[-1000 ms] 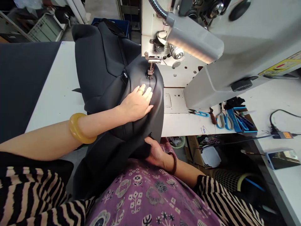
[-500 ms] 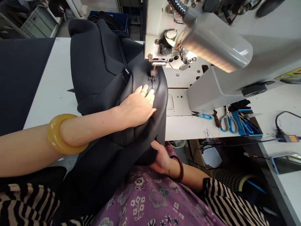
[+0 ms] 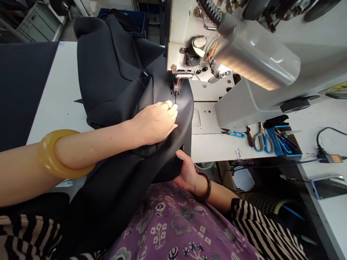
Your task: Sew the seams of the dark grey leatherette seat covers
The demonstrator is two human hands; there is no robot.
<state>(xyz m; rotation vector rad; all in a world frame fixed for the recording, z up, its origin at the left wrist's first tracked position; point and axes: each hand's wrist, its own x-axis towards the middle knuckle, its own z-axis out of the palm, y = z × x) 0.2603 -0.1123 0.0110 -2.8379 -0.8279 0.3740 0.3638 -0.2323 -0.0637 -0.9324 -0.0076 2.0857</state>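
Observation:
A thick black padded fabric piece (image 3: 108, 54) lies bunched on the sewing machine bed, its seam running under the metal presser foot (image 3: 176, 86). My left hand (image 3: 154, 122), with a ring and a wide amber bangle (image 3: 58, 153), presses on the material just below the foot, its fingers curled. My right hand (image 3: 187, 171), with a dark bead bracelet (image 3: 204, 186), grips the near edge of the black material from below. The needle is hard to make out behind the foot.
The white sewing machine arm (image 3: 244, 104) and its lamp (image 3: 255, 61) loom at right. Blue-handled scissors (image 3: 261, 142) and snips (image 3: 234, 133) lie on the white table (image 3: 203, 144). A phone (image 3: 328, 187) and cords lie further right. Dark cloth (image 3: 24, 90) covers the left table.
My left fingers have curled tighter on the material, and my right hand has risen slightly along its edge. The view has shifted a little, and the bangle appears nearer.

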